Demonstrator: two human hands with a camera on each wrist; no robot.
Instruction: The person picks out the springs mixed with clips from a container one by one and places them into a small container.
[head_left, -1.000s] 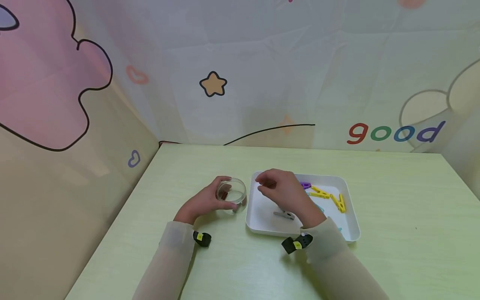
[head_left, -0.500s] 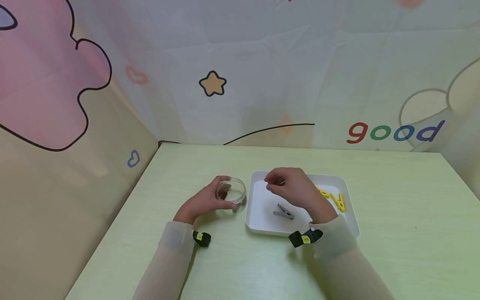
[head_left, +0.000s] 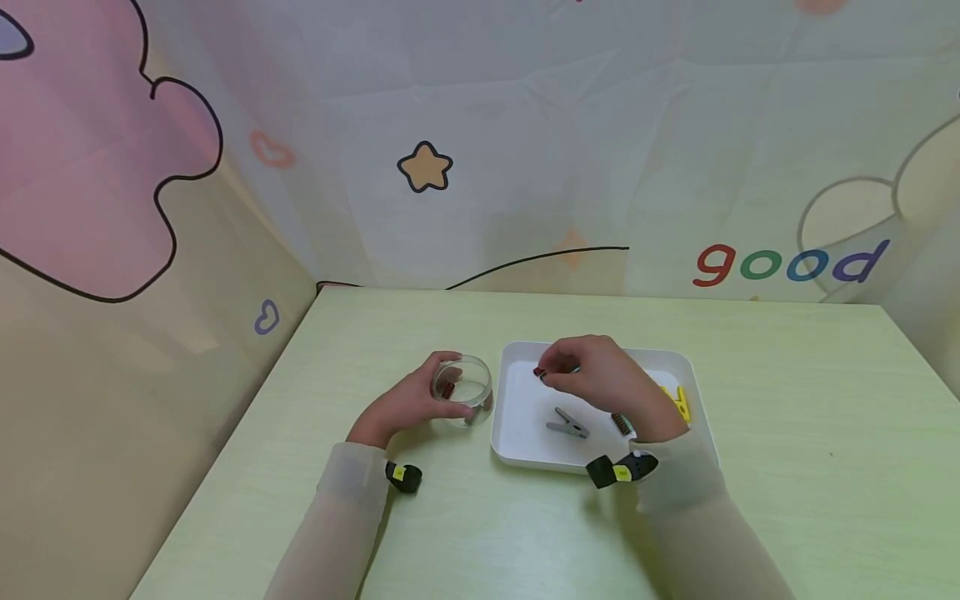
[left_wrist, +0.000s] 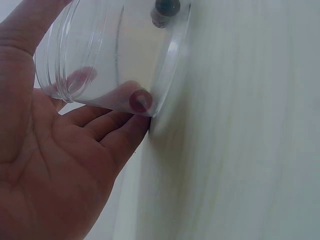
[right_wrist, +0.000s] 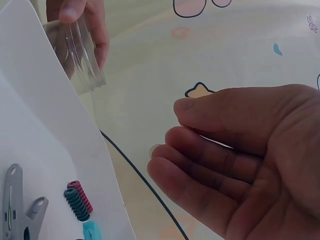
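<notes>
My left hand (head_left: 411, 400) grips a clear round jar (head_left: 463, 383) on the table, thumb and fingers around its sides. Inside lie a small red ribbed piece (left_wrist: 141, 101) and a dark one (left_wrist: 167, 7). Over the white tray (head_left: 517, 450) hovers my right hand (head_left: 603, 379), fingers loosely bent; the right wrist view shows nothing between them. Below it, a red coil-like piece (right_wrist: 86, 202) and a dark green one (right_wrist: 76, 204) lie side by side. A grey clothespin (head_left: 567, 423) rests nearer the tray's front, with another dark ribbed piece (head_left: 621, 423) to its right.
Yellow clothespins (head_left: 681, 406) lie at the tray's right side, partly behind my right hand. Part of a light blue item (right_wrist: 92, 230) shows in the tray. A printed cloth backdrop (head_left: 517, 167) stands behind the table (head_left: 810, 450).
My right hand has moved rightward over the tray, uncovering the grey clothespin and ribbed pieces and hiding the purple clothespin. The left hand and jar have stayed put.
</notes>
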